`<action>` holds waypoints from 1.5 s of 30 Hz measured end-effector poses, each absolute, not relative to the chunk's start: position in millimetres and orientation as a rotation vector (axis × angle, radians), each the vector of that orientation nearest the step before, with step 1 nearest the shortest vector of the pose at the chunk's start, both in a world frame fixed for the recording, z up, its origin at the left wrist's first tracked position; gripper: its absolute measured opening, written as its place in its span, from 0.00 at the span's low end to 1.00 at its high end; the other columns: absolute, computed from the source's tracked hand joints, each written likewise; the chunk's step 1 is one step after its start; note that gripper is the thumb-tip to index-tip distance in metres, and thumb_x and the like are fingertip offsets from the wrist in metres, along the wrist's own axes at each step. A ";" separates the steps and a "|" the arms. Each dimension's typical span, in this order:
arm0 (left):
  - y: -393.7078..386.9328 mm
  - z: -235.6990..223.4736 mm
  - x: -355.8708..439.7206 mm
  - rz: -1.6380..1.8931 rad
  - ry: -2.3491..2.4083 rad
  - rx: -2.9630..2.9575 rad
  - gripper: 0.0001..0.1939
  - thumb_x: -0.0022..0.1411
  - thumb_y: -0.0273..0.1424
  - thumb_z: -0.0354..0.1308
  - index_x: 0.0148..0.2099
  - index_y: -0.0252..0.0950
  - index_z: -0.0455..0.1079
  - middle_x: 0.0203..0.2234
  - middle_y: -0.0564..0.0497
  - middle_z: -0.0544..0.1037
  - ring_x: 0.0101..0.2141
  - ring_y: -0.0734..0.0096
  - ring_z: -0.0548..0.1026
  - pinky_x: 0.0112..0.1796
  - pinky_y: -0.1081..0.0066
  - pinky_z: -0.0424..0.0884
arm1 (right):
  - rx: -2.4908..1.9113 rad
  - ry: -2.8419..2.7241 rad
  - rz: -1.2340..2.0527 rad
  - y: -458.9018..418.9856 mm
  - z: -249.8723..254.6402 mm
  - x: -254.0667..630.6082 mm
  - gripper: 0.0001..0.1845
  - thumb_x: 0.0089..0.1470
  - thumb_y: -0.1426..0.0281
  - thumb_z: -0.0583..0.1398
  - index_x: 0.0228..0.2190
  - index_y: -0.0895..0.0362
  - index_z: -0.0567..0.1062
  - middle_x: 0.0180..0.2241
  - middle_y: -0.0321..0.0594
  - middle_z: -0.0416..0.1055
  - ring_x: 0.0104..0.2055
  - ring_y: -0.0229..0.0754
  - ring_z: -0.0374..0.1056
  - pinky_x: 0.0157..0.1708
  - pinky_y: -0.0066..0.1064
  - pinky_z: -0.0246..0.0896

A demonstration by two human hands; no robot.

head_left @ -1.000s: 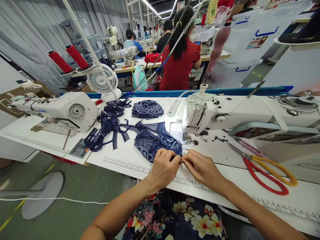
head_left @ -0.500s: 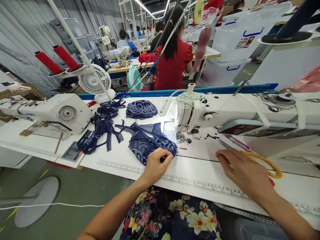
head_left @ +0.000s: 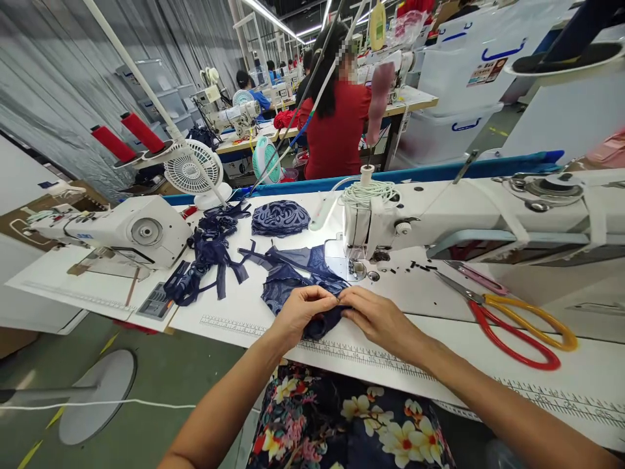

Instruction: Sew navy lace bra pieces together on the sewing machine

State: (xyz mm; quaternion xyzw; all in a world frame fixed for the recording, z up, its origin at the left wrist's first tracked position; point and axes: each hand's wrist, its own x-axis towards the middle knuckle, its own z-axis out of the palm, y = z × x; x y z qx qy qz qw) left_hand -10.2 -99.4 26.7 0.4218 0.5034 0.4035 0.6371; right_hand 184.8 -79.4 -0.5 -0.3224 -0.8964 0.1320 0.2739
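Observation:
A navy patterned lace garment piece (head_left: pixel 283 286) lies on the white sewing table, just left of the sewing machine's needle area (head_left: pixel 359 257). My left hand (head_left: pixel 305 312) pinches its near edge between thumb and fingertips. Meeting it there, my right hand (head_left: pixel 378 319) also pinches the edge, and the fingertips of both hands nearly touch. Part of the fabric hangs in a fold beneath the fingers; the exact spot being held is hidden. Behind the piece sits a stack of navy lace cups (head_left: pixel 280 217).
Scissors with red and orange handles (head_left: pixel 517 319) lie at the right, beside a pink-handled cutter (head_left: pixel 478 277). Tangled navy straps (head_left: pixel 209 251) lie to the left, near a second sewing machine (head_left: pixel 131 231). A white fan (head_left: pixel 195 169) stands behind. A person in red (head_left: pixel 332 130) sits beyond.
My right hand has moved left from beside the scissors to the garment's edge and now grips it with my left hand. The scissors are now uncovered.

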 end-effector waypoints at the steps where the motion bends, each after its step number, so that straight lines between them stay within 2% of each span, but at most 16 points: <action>1: -99.7 25.9 -11.5 0.907 1.138 0.927 0.20 0.47 0.45 0.70 0.31 0.33 0.73 0.27 0.54 0.73 0.27 0.79 0.66 0.30 0.76 0.59 | -0.839 -2.429 0.358 -77.4 -2.6 180.9 0.06 0.63 0.72 0.53 0.38 0.53 0.69 0.37 0.40 0.72 0.35 0.39 0.70 0.31 0.29 0.66; 4: -100.1 22.6 -12.6 0.869 1.081 0.856 0.22 0.48 0.47 0.70 0.34 0.34 0.70 0.30 0.52 0.75 0.25 0.81 0.66 0.28 0.77 0.59 | -0.804 -2.456 0.308 -77.9 -8.6 177.1 0.09 0.64 0.73 0.51 0.33 0.55 0.68 0.32 0.39 0.69 0.30 0.38 0.67 0.29 0.29 0.63; 7: -99.4 19.2 -8.0 0.864 1.036 0.890 0.22 0.50 0.47 0.69 0.33 0.34 0.67 0.25 0.53 0.74 0.22 0.82 0.63 0.26 0.78 0.56 | -0.789 -2.474 0.254 -82.4 -12.3 178.1 0.12 0.65 0.75 0.48 0.32 0.56 0.68 0.31 0.39 0.68 0.28 0.37 0.64 0.27 0.28 0.61; 11: -97.5 20.2 -4.4 0.904 1.048 1.008 0.21 0.54 0.46 0.66 0.31 0.34 0.64 0.22 0.55 0.71 0.22 0.82 0.61 0.26 0.77 0.56 | -0.805 -2.461 0.192 -85.6 -12.3 180.9 0.12 0.65 0.75 0.47 0.34 0.57 0.69 0.34 0.42 0.70 0.31 0.38 0.66 0.28 0.29 0.61; 18: -110.6 30.8 -18.3 1.098 1.249 1.250 0.16 0.65 0.45 0.54 0.36 0.37 0.64 0.26 0.55 0.68 0.27 0.76 0.65 0.31 0.74 0.62 | -0.815 -2.403 0.209 -85.8 -9.1 184.2 0.08 0.64 0.74 0.50 0.36 0.56 0.69 0.36 0.43 0.70 0.34 0.39 0.68 0.31 0.28 0.66; 20: -120.3 26.6 -17.2 1.094 1.336 1.516 0.16 0.60 0.43 0.61 0.43 0.38 0.66 0.32 0.53 0.70 0.34 0.71 0.68 0.37 0.71 0.65 | -0.808 -2.386 0.230 -85.2 -9.9 183.8 0.08 0.64 0.74 0.50 0.37 0.56 0.68 0.36 0.43 0.70 0.35 0.39 0.69 0.32 0.28 0.67; 22: -129.2 18.3 -13.1 1.022 1.445 1.798 0.22 0.53 0.38 0.69 0.47 0.39 0.66 0.39 0.50 0.71 0.41 0.65 0.69 0.43 0.67 0.66 | -0.796 -2.374 0.247 -84.6 -11.2 183.0 0.08 0.64 0.75 0.50 0.38 0.56 0.69 0.37 0.43 0.71 0.36 0.38 0.70 0.34 0.28 0.68; 24: -135.5 8.3 -8.9 0.994 1.562 2.000 0.16 0.56 0.32 0.67 0.44 0.38 0.67 0.39 0.50 0.73 0.41 0.64 0.70 0.43 0.64 0.66 | -0.786 -2.365 0.248 -85.3 -11.9 182.1 0.09 0.64 0.75 0.50 0.39 0.56 0.70 0.39 0.43 0.71 0.37 0.38 0.70 0.35 0.28 0.68; 26: -139.2 -1.2 -7.8 1.100 1.659 2.180 0.05 0.62 0.27 0.60 0.40 0.38 0.66 0.35 0.50 0.74 0.38 0.66 0.71 0.41 0.63 0.66 | -0.784 -2.350 0.194 -88.1 -10.3 181.1 0.12 0.64 0.75 0.50 0.43 0.55 0.72 0.41 0.44 0.72 0.37 0.38 0.71 0.34 0.27 0.68; 27: -140.4 -5.2 -8.9 1.186 1.677 2.283 0.03 0.63 0.25 0.57 0.39 0.38 0.66 0.33 0.51 0.74 0.36 0.66 0.71 0.41 0.63 0.66 | -0.785 -2.339 0.153 -90.4 -8.2 180.6 0.13 0.64 0.75 0.51 0.44 0.54 0.72 0.43 0.43 0.72 0.36 0.38 0.71 0.33 0.27 0.68; 29: -142.3 -12.1 -13.7 1.352 1.637 2.479 0.07 0.64 0.20 0.53 0.41 0.38 0.67 0.33 0.50 0.74 0.35 0.68 0.72 0.42 0.62 0.67 | -0.786 -2.314 0.119 -95.9 -1.3 178.9 0.13 0.63 0.73 0.53 0.46 0.52 0.73 0.44 0.43 0.72 0.34 0.36 0.70 0.30 0.27 0.66; 32: -145.7 -21.1 -24.2 1.482 1.483 2.639 0.15 0.61 0.15 0.50 0.46 0.37 0.66 0.32 0.50 0.74 0.34 0.71 0.73 0.46 0.61 0.70 | -0.754 -2.263 0.346 -103.4 13.4 174.2 0.12 0.63 0.71 0.55 0.46 0.53 0.74 0.41 0.43 0.73 0.35 0.37 0.70 0.32 0.28 0.67; 35: -149.9 -29.4 -33.1 1.546 1.379 2.650 0.19 0.60 0.15 0.52 0.51 0.37 0.63 0.32 0.51 0.75 0.35 0.71 0.76 0.49 0.57 0.71 | -0.725 -2.200 0.635 -106.8 25.5 167.9 0.12 0.64 0.71 0.53 0.45 0.52 0.75 0.35 0.41 0.74 0.36 0.39 0.71 0.35 0.29 0.68; 37: -152.1 -33.0 -36.5 1.569 1.338 2.637 0.22 0.59 0.15 0.53 0.53 0.39 0.61 0.34 0.52 0.76 0.36 0.71 0.77 0.50 0.54 0.71 | -0.736 -2.192 0.731 -107.8 28.0 163.8 0.12 0.64 0.70 0.54 0.44 0.52 0.76 0.34 0.40 0.74 0.33 0.38 0.70 0.33 0.29 0.68; 40: -153.6 -33.6 -36.7 1.588 1.322 2.617 0.23 0.59 0.15 0.55 0.53 0.39 0.60 0.34 0.52 0.77 0.36 0.71 0.78 0.50 0.53 0.71 | -0.736 -2.197 0.758 -110.1 23.1 158.3 0.10 0.63 0.70 0.56 0.43 0.52 0.76 0.33 0.40 0.73 0.31 0.37 0.69 0.30 0.28 0.66; 45: -152.7 -27.7 -28.4 1.638 1.424 2.503 0.22 0.59 0.15 0.54 0.53 0.39 0.60 0.32 0.53 0.76 0.32 0.73 0.76 0.48 0.57 0.73 | -0.679 -2.098 0.621 -117.2 13.7 149.8 0.10 0.60 0.75 0.57 0.41 0.52 0.75 0.34 0.39 0.72 0.34 0.37 0.69 0.32 0.29 0.65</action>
